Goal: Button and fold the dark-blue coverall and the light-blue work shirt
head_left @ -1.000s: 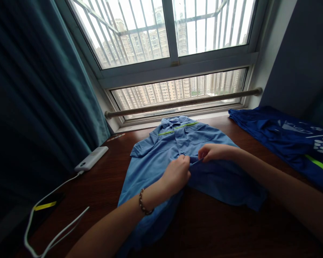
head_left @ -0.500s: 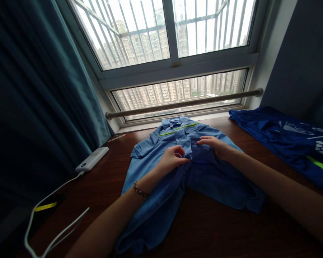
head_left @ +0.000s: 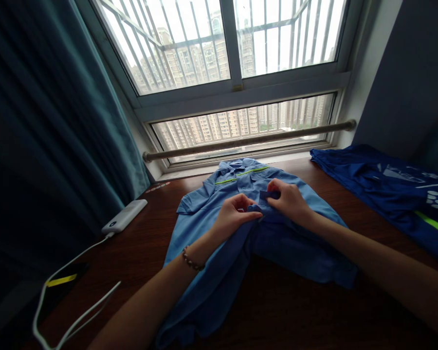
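A light blue work shirt [head_left: 211, 233] with a yellow-green stripe across its chest lies front up on the dark wooden table [head_left: 131, 253], collar toward the window. My left hand [head_left: 233, 214], with a bead bracelet on its wrist, pinches the left edge of the shirt's front opening at mid-chest. My right hand [head_left: 288, 199] pinches the opposite edge right beside it. Both hands are closed on the fabric, almost touching each other. The shirt's lower front is rumpled toward me.
A white power bank [head_left: 124, 215] with a white cable [head_left: 58, 296] lies at the left, near a teal curtain [head_left: 51, 121]. A dark blue garment [head_left: 387, 189] with white print lies at the right. A rail [head_left: 248, 140] and barred window stand behind.
Both hands moved up the shirt's front from the lower part to mid-chest. The right hand went from lying on the fabric to pinching its edge.
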`<state>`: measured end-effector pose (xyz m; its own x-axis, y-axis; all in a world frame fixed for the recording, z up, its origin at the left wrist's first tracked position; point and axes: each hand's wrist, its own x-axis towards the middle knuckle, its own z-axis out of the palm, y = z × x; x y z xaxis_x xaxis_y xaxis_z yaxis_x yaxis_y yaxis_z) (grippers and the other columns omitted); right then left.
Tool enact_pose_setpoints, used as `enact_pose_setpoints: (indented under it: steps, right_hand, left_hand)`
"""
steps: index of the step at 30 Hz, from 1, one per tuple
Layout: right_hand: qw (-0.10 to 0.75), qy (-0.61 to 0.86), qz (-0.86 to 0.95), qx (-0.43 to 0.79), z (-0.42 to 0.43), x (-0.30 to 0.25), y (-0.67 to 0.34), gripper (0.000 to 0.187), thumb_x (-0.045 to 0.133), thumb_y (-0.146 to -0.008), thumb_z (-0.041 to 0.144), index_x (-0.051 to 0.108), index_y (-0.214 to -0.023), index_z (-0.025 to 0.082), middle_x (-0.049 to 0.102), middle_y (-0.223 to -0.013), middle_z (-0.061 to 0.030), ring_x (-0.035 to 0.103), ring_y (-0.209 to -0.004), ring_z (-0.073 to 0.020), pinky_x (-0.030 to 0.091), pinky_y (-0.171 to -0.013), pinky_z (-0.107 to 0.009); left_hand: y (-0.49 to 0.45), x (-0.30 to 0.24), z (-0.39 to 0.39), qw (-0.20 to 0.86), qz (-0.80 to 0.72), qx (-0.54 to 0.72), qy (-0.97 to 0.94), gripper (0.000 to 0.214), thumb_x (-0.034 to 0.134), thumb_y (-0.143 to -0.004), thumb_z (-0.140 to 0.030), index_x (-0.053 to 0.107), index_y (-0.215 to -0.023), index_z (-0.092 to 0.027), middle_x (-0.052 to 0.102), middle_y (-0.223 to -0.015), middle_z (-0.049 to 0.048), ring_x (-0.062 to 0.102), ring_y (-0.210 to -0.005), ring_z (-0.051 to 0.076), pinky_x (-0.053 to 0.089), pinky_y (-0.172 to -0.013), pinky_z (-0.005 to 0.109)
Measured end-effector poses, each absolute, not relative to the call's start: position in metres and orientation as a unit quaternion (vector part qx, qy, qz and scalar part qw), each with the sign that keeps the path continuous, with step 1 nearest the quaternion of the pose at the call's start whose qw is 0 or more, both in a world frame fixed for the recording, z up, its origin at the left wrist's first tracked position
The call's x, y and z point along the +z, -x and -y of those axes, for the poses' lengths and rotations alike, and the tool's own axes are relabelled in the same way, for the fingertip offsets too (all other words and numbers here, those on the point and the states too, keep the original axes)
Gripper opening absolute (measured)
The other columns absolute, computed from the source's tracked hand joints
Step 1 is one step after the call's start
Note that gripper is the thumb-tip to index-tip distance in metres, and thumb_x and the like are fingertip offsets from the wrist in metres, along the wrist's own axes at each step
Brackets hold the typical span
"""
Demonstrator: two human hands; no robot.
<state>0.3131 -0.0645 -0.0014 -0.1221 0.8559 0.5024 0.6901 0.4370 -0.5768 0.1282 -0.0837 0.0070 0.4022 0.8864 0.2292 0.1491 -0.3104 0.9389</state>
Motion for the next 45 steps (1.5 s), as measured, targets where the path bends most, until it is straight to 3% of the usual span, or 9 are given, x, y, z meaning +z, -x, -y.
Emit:
enact_pose_setpoints:
  steps: [4, 7, 11, 14, 17, 20, 34, 42, 45]
  right_hand:
    - [0.318, 0.532, 0.780, -0.084, 0.073, -0.002, -0.312, 0.017, 0.043, -0.075, 0.008, 0.054, -0.086, 0.015, 0.058, -0.083, -0.0099, 0.053, -0.082, -0.0211, 0.037, -0.073, -0.028]
    - [0.301, 0.534, 0.782, -0.110, 0.075, -0.004, -0.311, 0.016, 0.043, -0.077, 0.010, 0.055, -0.086, 0.013, 0.058, -0.083, -0.0117, 0.052, -0.081, -0.0219, 0.036, -0.072, -0.029]
    - [0.367, 0.528, 0.764, 0.052, 0.075, 0.002, -0.308, 0.007, 0.053, -0.070, 0.017, 0.057, -0.075, 0.016, 0.059, -0.072, -0.0040, 0.053, -0.069, -0.0163, 0.038, -0.064, -0.026]
    - [0.389, 0.511, 0.709, 0.290, 0.079, 0.010, -0.306, 0.007, 0.059, -0.063, 0.019, 0.059, -0.070, 0.017, 0.059, -0.066, 0.0002, 0.053, -0.063, -0.0134, 0.040, -0.058, -0.023]
    - [0.380, 0.462, 0.603, 0.527, 0.084, 0.016, -0.304, 0.012, 0.062, -0.062, 0.024, 0.060, -0.071, 0.017, 0.060, -0.065, 0.0011, 0.054, -0.058, -0.0118, 0.042, -0.054, -0.022]
    - [0.382, 0.426, 0.524, 0.631, 0.085, 0.015, -0.304, 0.018, 0.069, -0.058, 0.026, 0.060, -0.071, 0.017, 0.062, -0.064, 0.0005, 0.056, -0.057, -0.0123, 0.044, -0.053, -0.022]
    - [0.412, 0.469, 0.540, 0.564, 0.076, 0.013, -0.311, 0.022, 0.076, -0.053, 0.027, 0.064, -0.068, 0.016, 0.059, -0.057, 0.0020, 0.051, -0.050, -0.0086, 0.038, -0.045, -0.019]
    - [0.374, 0.441, 0.527, 0.623, 0.080, 0.019, -0.312, 0.031, 0.064, -0.068, 0.044, 0.067, -0.069, 0.013, 0.061, -0.056, -0.0022, 0.050, -0.044, -0.0075, 0.032, -0.037, -0.017]
    - [0.374, 0.434, 0.517, 0.636, 0.082, 0.019, -0.312, 0.029, 0.065, -0.068, 0.042, 0.066, -0.069, 0.013, 0.063, -0.059, -0.0026, 0.052, -0.046, -0.0081, 0.035, -0.039, -0.017]
  left_hand:
    - [-0.126, 0.012, 0.086, 0.359, -0.351, 0.424, -0.754, 0.033, 0.069, -0.063, -0.029, 0.040, -0.059, -0.015, 0.057, -0.107, 0.0049, 0.053, -0.084, 0.013, 0.041, -0.065, 0.024]
    - [-0.124, 0.012, 0.087, 0.359, -0.329, 0.426, -0.762, 0.035, 0.066, -0.065, -0.026, 0.035, -0.056, -0.016, 0.060, -0.094, 0.0030, 0.051, -0.078, 0.011, 0.040, -0.066, 0.025]
    - [-0.126, 0.008, 0.088, 0.448, -0.285, 0.422, -0.735, 0.037, 0.066, -0.065, -0.024, 0.031, -0.055, -0.016, 0.060, -0.078, 0.0011, 0.051, -0.071, 0.011, 0.040, -0.065, 0.025]
    - [-0.129, 0.007, 0.088, 0.502, -0.262, 0.403, -0.719, 0.034, 0.069, -0.063, -0.027, 0.037, -0.058, -0.016, 0.058, -0.074, 0.0005, 0.050, -0.070, 0.010, 0.040, -0.065, 0.024]
    - [-0.130, 0.006, 0.086, 0.528, -0.279, 0.376, -0.709, 0.029, 0.072, -0.060, -0.029, 0.048, -0.064, -0.013, 0.054, -0.071, -0.0011, 0.048, -0.066, 0.009, 0.038, -0.062, 0.022]
    - [-0.129, 0.004, 0.084, 0.541, -0.318, 0.360, -0.690, 0.030, 0.073, -0.059, -0.031, 0.050, -0.068, -0.013, 0.052, -0.067, -0.0028, 0.046, -0.061, 0.007, 0.036, -0.058, 0.020]
    - [-0.126, 0.007, 0.081, 0.550, -0.349, 0.333, -0.682, 0.029, 0.070, -0.062, -0.033, 0.056, -0.074, -0.011, 0.054, -0.068, -0.0012, 0.049, -0.062, 0.008, 0.037, -0.059, 0.021]
    - [-0.127, 0.006, 0.081, 0.560, -0.330, 0.337, -0.681, 0.027, 0.068, -0.065, -0.032, 0.052, -0.075, -0.013, 0.057, -0.071, -0.0013, 0.053, -0.064, 0.010, 0.040, -0.059, 0.021]
    - [-0.127, 0.005, 0.080, 0.544, -0.336, 0.350, -0.685, 0.026, 0.068, -0.064, -0.030, 0.051, -0.071, -0.013, 0.057, -0.069, -0.0014, 0.053, -0.063, 0.010, 0.040, -0.059, 0.021]
